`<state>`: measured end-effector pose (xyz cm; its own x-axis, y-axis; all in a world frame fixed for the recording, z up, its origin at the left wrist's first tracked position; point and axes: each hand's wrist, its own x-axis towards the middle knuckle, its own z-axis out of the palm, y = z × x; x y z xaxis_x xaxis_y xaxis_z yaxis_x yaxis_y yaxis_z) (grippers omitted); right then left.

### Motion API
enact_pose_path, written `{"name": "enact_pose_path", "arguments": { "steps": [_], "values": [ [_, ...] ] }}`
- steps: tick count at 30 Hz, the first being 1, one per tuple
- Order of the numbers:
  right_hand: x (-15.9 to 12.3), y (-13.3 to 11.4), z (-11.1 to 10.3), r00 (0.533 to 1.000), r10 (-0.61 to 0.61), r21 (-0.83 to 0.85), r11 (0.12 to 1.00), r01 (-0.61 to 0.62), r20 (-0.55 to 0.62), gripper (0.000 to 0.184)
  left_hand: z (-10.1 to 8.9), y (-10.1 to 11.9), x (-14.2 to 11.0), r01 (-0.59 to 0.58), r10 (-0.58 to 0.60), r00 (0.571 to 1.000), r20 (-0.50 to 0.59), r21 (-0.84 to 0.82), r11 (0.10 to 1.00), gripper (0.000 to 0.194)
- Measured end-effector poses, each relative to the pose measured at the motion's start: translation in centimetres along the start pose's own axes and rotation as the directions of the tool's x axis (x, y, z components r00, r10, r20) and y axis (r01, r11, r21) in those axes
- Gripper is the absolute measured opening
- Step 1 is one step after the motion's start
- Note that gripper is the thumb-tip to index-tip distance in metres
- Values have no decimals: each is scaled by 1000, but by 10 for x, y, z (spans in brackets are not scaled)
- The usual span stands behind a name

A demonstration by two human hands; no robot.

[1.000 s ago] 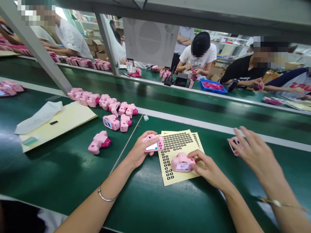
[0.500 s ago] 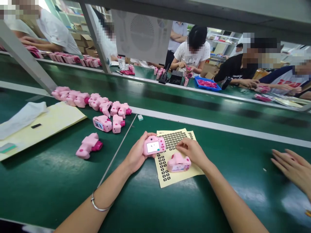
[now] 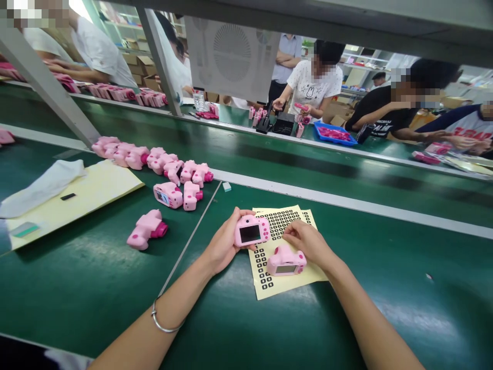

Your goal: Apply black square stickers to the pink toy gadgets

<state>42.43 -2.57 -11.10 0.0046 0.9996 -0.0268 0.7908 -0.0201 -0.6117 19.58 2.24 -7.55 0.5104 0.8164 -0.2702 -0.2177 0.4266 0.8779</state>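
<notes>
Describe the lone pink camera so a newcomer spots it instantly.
On the green table, left of the pale seam, pink cameras line the far edge, two more cameras just in front. The lone camera lies nearer the wearer than these, with bare table all around it.

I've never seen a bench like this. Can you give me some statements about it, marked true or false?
1. The left hand holds a pink plastic toy camera. True.
2. That camera's screen is glowing white. False: the screen is dark.
3. A second pink toy camera rests on a pale yellow paper sheet printed with black squares. True.
4. A silver metal bracelet is on the right wrist. False: the bracelet is on the left wrist.
5. Across the bench, a blue plastic tray holds pink pieces. True.
</notes>
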Motion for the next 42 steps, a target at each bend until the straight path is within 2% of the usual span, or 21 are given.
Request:
{"name": "enact_pose_path", "arguments": {
  "steps": [5, 7, 10, 12, 15, 17, 22, 33, 36, 39, 40, 42],
  "values": [
    [0, 1, -11, 996, -59, -35, 998, 61, 73, 20, 1, -2, 0, 37, -37, 999, 13, -2, 999, 47],
    [-1, -5, -17, 997, -68, 4, 998, 67, 43, 22, 1, -4, 0, 70, -70, 997, 31, 2, 998, 48],
    [-5, -32, -20, 990, -61, 86, 994, 72, -124, 24, 2, -5, 0, 88, -88, 995, 45, 8, 996, 48],
    [-8, -57, -17, 975, -100, 102, 987, 122, -197, 22, 3, -6, 0, 76, -77, 995, 62, 21, 997, 50],
    [-9, -89, -5, 967, -179, 24, 982, 186, -184, 19, 4, -7, -1, 47, -51, 994, 93, 43, 998, 54],
    [-7, -99, 3, 967, -188, -59, 982, 181, -172, 19, 4, -8, -1, 37, -42, 995, 94, 54, 998, 56],
    [-5, -99, 11, 967, -190, -200, 968, 155, -170, 18, 5, -10, -3, 21, -25, 995, 99, 37, 999, 50],
    [-7, -100, 10, 962, -203, -263, 953, 151, -184, 19, 7, -14, -4, -50, 43, 993, 109, 63, 997, 49],
    [-10, -102, 11, 958, -154, -190, 976, 109, -243, 16, 5, -18, -4, -130, 121, 990, 74, 125, 984, 47],
    [-10, -104, 8, 957, -8, -11, 1000, 5, -291, 26, 4, -17, -7, -200, 190, 979, 69, 193, 961, 44],
    [-9, -103, 5, 963, 34, 71, 997, -15, -268, 30, 4, -15, -8, -214, 203, 976, 73, 205, 955, 42],
    [-10, -101, -1, 986, 66, 252, 967, -26, -152, 35, 4, -10, -11, -243, 227, 970, 90, 231, 942, 37]
  ]
}}
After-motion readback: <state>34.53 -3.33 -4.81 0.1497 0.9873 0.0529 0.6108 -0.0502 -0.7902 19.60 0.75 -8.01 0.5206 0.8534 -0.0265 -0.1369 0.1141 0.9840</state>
